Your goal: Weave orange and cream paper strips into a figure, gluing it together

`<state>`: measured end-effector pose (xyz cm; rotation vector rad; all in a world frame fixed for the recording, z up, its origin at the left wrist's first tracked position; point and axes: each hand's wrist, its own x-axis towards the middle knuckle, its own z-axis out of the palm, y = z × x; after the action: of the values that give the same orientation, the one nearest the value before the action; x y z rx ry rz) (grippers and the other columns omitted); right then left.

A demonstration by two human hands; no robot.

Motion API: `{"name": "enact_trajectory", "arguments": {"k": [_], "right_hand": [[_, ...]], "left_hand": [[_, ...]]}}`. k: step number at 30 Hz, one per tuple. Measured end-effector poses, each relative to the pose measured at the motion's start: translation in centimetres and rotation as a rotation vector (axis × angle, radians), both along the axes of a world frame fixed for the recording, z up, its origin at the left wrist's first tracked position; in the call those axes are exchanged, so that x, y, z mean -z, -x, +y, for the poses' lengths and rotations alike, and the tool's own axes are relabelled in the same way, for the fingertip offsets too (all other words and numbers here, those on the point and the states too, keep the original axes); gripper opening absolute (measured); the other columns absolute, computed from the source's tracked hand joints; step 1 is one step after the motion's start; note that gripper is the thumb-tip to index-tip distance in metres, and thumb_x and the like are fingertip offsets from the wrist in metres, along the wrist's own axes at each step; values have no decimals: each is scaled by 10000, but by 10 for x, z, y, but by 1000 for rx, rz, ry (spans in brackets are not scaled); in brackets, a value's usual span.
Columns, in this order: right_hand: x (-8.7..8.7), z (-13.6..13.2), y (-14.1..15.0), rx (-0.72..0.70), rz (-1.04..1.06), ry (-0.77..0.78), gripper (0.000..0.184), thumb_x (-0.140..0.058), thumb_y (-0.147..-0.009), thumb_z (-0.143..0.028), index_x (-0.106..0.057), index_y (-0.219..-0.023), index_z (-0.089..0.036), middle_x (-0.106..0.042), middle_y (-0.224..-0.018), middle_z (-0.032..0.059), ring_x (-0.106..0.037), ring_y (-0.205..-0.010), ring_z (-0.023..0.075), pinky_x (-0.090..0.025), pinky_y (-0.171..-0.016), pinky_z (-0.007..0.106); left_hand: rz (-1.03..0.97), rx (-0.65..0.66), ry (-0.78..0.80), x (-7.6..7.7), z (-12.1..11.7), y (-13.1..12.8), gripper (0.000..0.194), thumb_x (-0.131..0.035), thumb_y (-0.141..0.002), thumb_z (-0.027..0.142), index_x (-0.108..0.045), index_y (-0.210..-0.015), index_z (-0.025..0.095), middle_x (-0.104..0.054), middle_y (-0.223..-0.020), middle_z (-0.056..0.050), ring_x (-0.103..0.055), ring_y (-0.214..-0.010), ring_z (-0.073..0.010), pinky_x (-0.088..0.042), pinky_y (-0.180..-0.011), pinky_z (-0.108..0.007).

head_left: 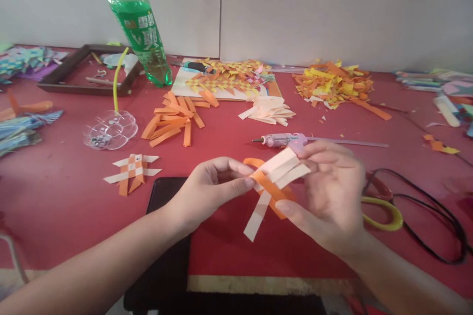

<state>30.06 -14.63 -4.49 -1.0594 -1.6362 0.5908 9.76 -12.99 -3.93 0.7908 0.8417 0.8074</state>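
Head view, center: a partly woven piece of cream and orange paper strips (271,177), held above the near part of the red table (229,256).
Left hand (212,189): clamped on the piece's left side, thumb on top near an orange strip.
Right hand (334,192): thumb and fingers apart, the fingers by the upper ends of the cream strips, the thumb tip at the lower orange strips.
Pink glue gun (281,140): lying just beyond the piece, metal tip to the left, a translucent stick (347,142) extending to the right.
Woven fish shape (133,173): flat on the table left of the hands, in orange and cream.
Loose strips: orange pile (177,118) and cream pile (269,110), side by side beyond the hands.
Flower-shaped dish (117,130): clear, holding small pieces at its left, with a yellow stem (116,83) rising from it.
Green bottle (140,29): tilted in the view, part-filled, beside a dark frame (66,66).
Far row: woven yellow-and-orange pieces (225,78) on a pale sheet (182,87); a yellow-and-orange scrap heap (334,83) farther right.
Right side: yellow ring-shaped handle (397,216) and black cable (453,224), near the right wrist.
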Motion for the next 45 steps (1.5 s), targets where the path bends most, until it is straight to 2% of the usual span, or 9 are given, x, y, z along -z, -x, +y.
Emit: {"name": "enact_trajectory", "arguments": {"k": [2,5,9,12,17,24,32,37,45], "right_hand": [[-2,0,1,-47,49,116,487,-729,-735,-334,-448,-1133,-334,-495,-1208,89,-574,-1072,274,-574,-782,432],[-6,-1,1,-164,11,313,280,-661,-827,-291,-546,-1082,-280,-648,-1048,50,-666,-916,200,-590,-738,328],[-7,-1,-2,-127,-81,338,66,-611,-874,-280,-659,-910,-251,-685,-787,0,-671,-756,161,-558,-590,255],[-8,0,-1,-121,-80,327,75,-619,-868,-292,-677,-854,-247,-671,-707,-10,-662,-695,156,-547,-561,255],[-12,0,1,-126,-82,315,79,-628,-859,-288,-690,-883,-246,-701,-755,-6,-664,-673,144,-564,-600,261],[-12,-1,0,-120,-126,284,55,-637,-849,-259,-688,-862,-245,-718,-794,-10,-660,-654,127,-562,-593,243],[-15,0,3,-104,-83,285,26,-657,-825,-229,-682,-824,-238,-697,-725,-25,-656,-635,124,-563,-580,237],[-12,0,1,-118,-74,289,75,-641,-841,-223,-708,-857,-251,-719,-789,-13,-670,-692,136,-569,-613,245],[-10,-3,-1,-114,-60,326,82,-639,-843,-223,-717,-843,-249,-722,-793,-17,-656,-661,112,-545,-606,207]], "left_hand": [[-17,-43,1,1,1,1,149,-780,-747,240,-672,-810,157,-709,-810,-2,-644,-748,-97,-499,-758,-222],[-40,-54,1,2,1,1,144,-780,-747,227,-664,-797,158,-688,-761,12,-621,-706,-81,-488,-722,-203],[-55,-23,-10,2,1,1,112,-766,-759,177,-663,-800,161,-692,-781,17,-632,-728,-74,-494,-748,-196],[-65,-9,-36,-1,0,1,124,-769,-753,166,-673,-831,167,-694,-783,23,-633,-695,-71,-509,-710,-195],[-2,-13,-67,-5,-3,1,180,-823,-686,214,-696,-797,153,-727,-774,-10,-664,-701,-114,-539,-697,-232],[91,-64,-109,-5,-5,1,129,-800,-717,272,-725,-748,172,-701,-654,17,-598,-560,-74,-508,-582,-194],[106,-64,-107,-4,-5,0,112,-797,-723,279,-733,-747,190,-718,-693,18,-608,-590,-78,-513,-596,-190],[89,-57,-99,-3,-4,0,104,-795,-729,269,-732,-753,190,-713,-682,23,-606,-585,-72,-514,-607,-187],[43,-63,-70,-3,-4,0,112,-788,-737,250,-708,-709,176,-712,-667,23,-615,-570,-69,-509,-596,-176]]}}
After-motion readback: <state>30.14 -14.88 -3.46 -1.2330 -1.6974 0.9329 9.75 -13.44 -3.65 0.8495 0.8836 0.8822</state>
